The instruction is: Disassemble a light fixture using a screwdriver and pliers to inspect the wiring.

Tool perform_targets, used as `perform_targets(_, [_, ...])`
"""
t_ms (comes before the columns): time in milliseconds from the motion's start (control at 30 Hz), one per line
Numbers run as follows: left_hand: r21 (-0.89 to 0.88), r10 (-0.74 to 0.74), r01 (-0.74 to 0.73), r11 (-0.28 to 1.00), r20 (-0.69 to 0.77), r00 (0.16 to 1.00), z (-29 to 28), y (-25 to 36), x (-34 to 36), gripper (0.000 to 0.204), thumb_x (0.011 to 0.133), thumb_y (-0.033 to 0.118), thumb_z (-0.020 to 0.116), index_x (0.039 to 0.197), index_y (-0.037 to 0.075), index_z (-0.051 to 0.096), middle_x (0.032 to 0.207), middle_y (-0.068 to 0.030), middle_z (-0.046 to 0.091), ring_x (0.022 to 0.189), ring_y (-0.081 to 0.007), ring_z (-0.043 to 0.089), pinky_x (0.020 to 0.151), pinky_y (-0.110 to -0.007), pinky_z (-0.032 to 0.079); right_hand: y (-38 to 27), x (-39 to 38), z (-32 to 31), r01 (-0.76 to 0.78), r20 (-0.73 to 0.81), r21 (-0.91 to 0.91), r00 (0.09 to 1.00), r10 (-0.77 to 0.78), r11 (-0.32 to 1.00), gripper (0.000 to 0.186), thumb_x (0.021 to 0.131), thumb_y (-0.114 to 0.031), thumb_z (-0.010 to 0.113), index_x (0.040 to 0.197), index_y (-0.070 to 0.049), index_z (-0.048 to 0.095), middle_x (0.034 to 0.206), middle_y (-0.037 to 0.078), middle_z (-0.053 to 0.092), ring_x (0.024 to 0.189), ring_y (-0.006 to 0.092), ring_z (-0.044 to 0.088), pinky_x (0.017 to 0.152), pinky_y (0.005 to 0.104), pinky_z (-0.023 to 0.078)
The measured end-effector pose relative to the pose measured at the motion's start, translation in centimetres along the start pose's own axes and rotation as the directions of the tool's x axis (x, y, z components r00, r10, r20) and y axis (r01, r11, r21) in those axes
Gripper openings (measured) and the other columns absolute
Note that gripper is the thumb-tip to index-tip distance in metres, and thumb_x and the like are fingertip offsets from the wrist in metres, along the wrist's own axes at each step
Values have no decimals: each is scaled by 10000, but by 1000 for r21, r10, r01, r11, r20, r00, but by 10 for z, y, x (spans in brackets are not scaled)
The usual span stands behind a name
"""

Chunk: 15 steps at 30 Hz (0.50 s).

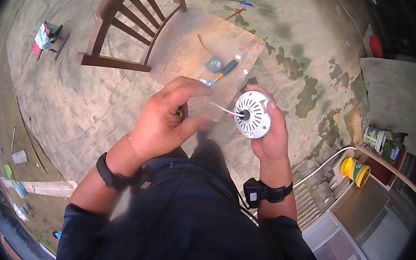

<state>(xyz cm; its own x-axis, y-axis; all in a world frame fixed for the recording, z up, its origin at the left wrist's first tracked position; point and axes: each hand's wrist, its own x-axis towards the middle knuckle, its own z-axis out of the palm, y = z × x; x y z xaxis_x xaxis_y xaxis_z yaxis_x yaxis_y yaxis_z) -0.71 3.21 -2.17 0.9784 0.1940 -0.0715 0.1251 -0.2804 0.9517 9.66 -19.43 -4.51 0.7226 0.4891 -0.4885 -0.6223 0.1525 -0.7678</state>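
My right hand (274, 131) grips a round white vented housing (251, 123), its slotted face turned up. From the black grommet at its centre a white cord (222, 107) runs toward my left hand (165, 116). That hand has its index finger and thumb apart, the thumb smeared by motion. Its other fingers are curled around a small yellowish thing (183, 111), mostly hidden. Beyond my hands, a screwdriver (228, 68) with a dark handle lies on the chair seat (181, 47) beside a round grey tape measure (215, 64). A small whitish part (208, 82) sits near my left fingertips.
The wooden chair's slatted back (134, 10) rises at the left. Past the seat lie a red stick (235, 14) and a blue-handled tool (245, 3). At right stand a yellow bucket (355, 172) and a white tub (375, 139). A small stool (49, 39) with cloth stands far left.
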Motion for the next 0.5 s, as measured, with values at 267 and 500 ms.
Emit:
perform_targets(267, [297,285,-279,913,23,958,38,30,-3,417,740,98,861,1120,81,692,1109,-98,687,798,-289,703,661,-366,574,4,-12,16,57,23,64,998,-58,996,546,1077,-445,353,1387,-33,533,1174,107,664,1030,208,671,805,350,580])
perform_targets(500, [376,266,-251,892,13,964,46,34,-9,275,785,94,816,1032,72,696,935,-98,679,790,-305,707,654,-381,574,-4,-22,21,45,119,-2,992,-44,999,551,1095,-463,333,1368,-29,535,1149,91,645,993,174,641,817,315,545])
